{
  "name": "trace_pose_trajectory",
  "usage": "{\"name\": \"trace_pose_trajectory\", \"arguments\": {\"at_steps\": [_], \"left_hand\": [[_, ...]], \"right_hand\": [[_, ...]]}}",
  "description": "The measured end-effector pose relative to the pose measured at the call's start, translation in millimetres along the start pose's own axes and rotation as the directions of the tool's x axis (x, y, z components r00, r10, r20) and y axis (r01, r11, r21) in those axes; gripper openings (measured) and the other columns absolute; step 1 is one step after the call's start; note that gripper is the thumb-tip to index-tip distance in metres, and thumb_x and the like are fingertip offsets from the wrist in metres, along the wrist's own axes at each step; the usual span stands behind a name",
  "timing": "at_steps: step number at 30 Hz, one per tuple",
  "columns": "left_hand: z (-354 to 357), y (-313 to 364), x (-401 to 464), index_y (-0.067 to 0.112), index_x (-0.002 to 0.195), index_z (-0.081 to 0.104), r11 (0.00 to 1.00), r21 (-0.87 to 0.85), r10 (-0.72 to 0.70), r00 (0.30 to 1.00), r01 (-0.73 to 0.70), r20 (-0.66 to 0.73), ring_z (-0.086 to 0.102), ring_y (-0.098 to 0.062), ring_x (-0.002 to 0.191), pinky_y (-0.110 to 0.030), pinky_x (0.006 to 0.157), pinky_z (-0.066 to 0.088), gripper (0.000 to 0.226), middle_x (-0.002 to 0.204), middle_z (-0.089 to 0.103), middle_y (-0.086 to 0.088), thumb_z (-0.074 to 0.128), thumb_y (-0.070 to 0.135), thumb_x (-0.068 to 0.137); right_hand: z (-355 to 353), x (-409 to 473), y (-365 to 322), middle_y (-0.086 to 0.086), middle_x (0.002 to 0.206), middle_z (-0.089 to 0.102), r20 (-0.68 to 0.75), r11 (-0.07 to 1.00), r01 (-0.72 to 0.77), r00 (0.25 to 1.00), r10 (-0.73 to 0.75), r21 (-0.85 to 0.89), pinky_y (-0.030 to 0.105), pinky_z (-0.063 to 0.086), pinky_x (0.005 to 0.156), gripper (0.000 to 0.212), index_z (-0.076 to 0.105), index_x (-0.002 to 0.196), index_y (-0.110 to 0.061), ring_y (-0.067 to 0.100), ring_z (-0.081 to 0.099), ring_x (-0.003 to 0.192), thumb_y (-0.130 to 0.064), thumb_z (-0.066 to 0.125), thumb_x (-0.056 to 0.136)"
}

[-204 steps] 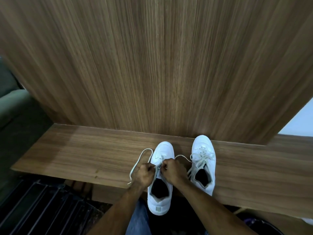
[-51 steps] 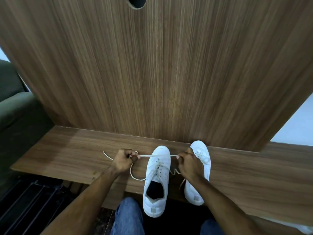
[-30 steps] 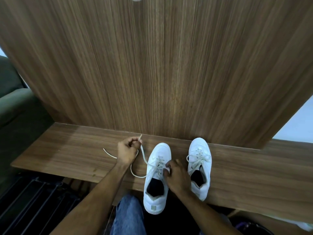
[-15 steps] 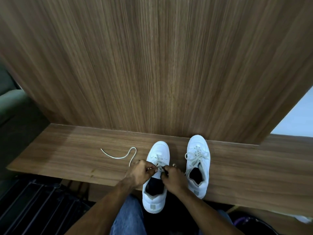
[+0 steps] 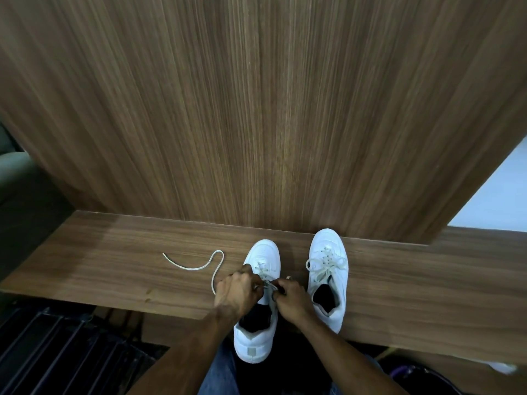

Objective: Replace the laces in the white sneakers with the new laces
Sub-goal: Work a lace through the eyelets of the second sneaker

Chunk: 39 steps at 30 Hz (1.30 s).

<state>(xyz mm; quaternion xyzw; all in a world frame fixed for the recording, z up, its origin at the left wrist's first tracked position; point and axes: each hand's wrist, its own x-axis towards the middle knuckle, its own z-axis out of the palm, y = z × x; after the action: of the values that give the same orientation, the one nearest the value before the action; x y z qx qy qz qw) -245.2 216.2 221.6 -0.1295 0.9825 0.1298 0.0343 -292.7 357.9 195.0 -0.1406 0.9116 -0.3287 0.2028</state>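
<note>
No legible text, brand, number or sign anywhere in view. The near sneaker (image 5: 258, 332) has a small grey heel tab (image 5: 251, 351) at its back end, but it reads as blank or is too small to make out. The second sneaker (image 5: 328, 276), just right of the first, shows no marking. The wooden ledge (image 5: 427, 295) under the sneakers and the wood panel (image 5: 256, 109) behind them show only grain.
</note>
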Motion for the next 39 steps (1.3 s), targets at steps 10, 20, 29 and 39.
{"name": "trace_pose_trajectory", "arguments": {"at_steps": [10, 20, 29, 39], "left_hand": [[9.2, 6.7, -3.1, 0.023, 0.1, 0.067, 0.999, -0.033, -0.018, 0.999, 0.016, -0.051, 0.057, -0.023, 0.107, -0.037, 0.079, 0.048, 0.026, 0.111, 0.051, 0.002, 0.049, 0.04, 0.091], [19.8, 1.7, -2.7, 0.028, 0.1, 0.065, 0.999, 0.0, -0.039, 0.995, 0.039, -0.089, 0.044, -0.016, 0.114, -0.032, 0.092, 0.033, 0.026, 0.116, 0.047, 0.009, 0.046, 0.041, 0.091], [27.2, -15.3, -14.9, 0.034, 0.101, 0.048, 0.85, -0.497, -0.24, 0.968, 0.177, -0.066, 0.061, -0.025, 0.097, -0.037, 0.078, 0.051, 0.031, 0.106, 0.056, 0.003, 0.067, 0.042, 0.078], [23.1, -19.5, -6.7, 0.037, 0.086, 0.068, 0.837, -0.449, -0.321, 0.945, 0.312, 0.058, 0.067, -0.019, 0.092, -0.028, 0.078, 0.052, 0.021, 0.085, 0.071, 0.01, 0.07, 0.052, 0.073]], "right_hand": [[3.2, 3.2, 1.2, 0.008, 0.114, 0.062, 0.015, 0.999, -0.023, 1.0, 0.023, -0.028, 0.036, 0.043, 0.085, 0.018, 0.059, 0.099, -0.019, 0.028, 0.057, 0.109, -0.027, 0.046, 0.088], [-3.6, 9.3, -7.6, 0.012, 0.113, 0.066, 0.052, 0.993, -0.049, 0.998, 0.044, 0.106, 0.032, 0.045, 0.088, 0.024, 0.068, 0.099, -0.015, 0.026, 0.06, 0.107, -0.026, 0.048, 0.094], [-29.7, 10.4, -17.6, 0.0, 0.096, 0.069, -0.123, 0.989, 0.059, 0.989, -0.076, -0.139, 0.031, 0.049, 0.074, 0.014, 0.059, 0.092, -0.025, 0.023, 0.064, 0.092, -0.02, 0.046, 0.09], [-130.2, 17.2, -34.2, 0.0, 0.087, 0.066, -0.657, 0.927, 0.26, 0.754, -0.018, 0.272, 0.038, 0.052, 0.069, 0.018, 0.058, 0.086, -0.023, 0.019, 0.064, 0.077, -0.007, 0.051, 0.089]]}}
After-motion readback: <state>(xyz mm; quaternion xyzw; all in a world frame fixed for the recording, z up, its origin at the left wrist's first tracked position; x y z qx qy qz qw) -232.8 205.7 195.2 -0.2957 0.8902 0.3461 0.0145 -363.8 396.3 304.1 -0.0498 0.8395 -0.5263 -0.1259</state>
